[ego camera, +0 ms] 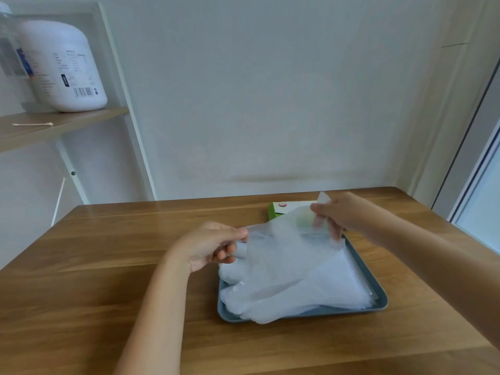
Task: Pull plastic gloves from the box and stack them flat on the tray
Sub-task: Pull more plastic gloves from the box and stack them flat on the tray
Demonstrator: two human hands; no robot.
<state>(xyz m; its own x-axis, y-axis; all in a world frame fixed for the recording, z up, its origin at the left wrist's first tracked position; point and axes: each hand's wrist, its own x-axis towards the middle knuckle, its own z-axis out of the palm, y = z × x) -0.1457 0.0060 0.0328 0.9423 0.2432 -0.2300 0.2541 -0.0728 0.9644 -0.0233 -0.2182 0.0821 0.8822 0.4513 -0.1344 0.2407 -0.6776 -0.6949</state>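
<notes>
**Wooden table (108, 266), glove spread over tray (381, 299)**

A clear plastic glove (284, 239) is pinched by the fingers of the left hand (208, 244) and right hand (341, 212) above the tray's stacked gloves (311, 293). The green box (278, 209) lies behind the tray. The film is judged light, limp and slippery, best held at its corners.

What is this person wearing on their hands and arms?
Nothing at all: the left hand and right hand are bare, with no rings, watch or bracelets visible, and no sleeve shows along either arm up to the picture's edge.
</notes>
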